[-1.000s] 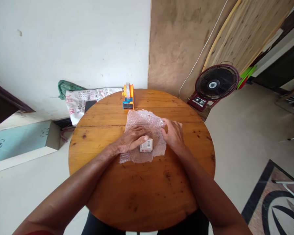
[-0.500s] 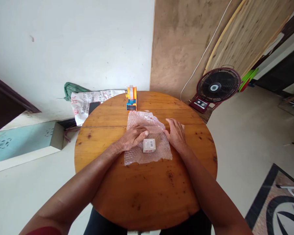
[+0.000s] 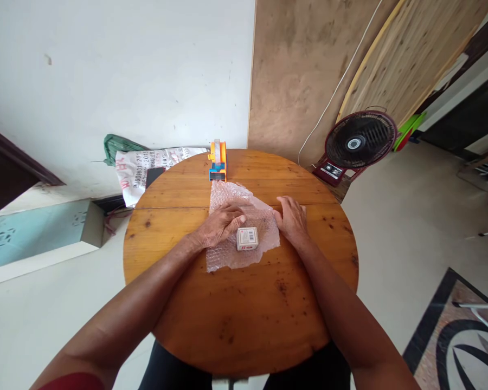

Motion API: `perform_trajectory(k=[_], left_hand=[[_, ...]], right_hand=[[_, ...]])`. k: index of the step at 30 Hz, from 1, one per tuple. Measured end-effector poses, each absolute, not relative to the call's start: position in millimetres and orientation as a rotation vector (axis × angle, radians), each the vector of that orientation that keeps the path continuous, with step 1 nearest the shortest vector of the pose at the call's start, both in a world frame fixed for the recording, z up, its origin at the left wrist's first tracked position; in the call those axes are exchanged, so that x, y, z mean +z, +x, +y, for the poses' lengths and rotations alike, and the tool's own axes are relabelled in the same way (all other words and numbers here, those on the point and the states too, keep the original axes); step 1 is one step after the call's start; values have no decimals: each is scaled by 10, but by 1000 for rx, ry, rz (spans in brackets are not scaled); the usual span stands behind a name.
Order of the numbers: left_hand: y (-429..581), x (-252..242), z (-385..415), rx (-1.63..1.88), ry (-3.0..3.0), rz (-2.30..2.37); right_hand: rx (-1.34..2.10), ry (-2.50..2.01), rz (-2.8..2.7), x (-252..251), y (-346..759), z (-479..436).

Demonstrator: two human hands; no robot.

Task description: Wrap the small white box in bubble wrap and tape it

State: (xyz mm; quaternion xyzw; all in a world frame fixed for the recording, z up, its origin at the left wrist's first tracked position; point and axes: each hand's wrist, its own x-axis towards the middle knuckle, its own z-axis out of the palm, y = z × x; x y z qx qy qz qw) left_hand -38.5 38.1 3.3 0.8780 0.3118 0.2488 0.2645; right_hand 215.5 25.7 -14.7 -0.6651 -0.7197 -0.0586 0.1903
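Note:
A small white box with a barcode lies on a sheet of bubble wrap in the middle of a round wooden table. My left hand rests flat on the wrap just left of the box, fingers stretched toward it. At the sheet's right edge my right hand lies with fingers flat on the wrap and the table. Neither hand holds the box.
An orange and blue tape dispenser stands at the table's far edge. Behind the table a printed white sack and a green bag lie by the wall. A red floor fan stands to the right, a patterned rug at lower right.
My left hand came off the box and now lies beside it. The wrap's right side has drawn in slightly under my right hand.

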Motion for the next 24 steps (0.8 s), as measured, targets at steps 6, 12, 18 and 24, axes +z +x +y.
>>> perform_trajectory(k=[6, 12, 18, 24], left_hand=[[-391, -63, 428, 679, 2446, 807], [-380, -214, 494, 787, 2482, 821], [-339, -243, 484, 914, 2309, 757], [-351, -6, 315, 762, 1722, 684]], right_hand=[[-166, -1868, -2033, -152, 2153, 258], [-141, -1874, -2023, -129, 2146, 256], [-136, -1890, -2030, -119, 2139, 255], [-124, -1891, -2029, -122, 2143, 259]])
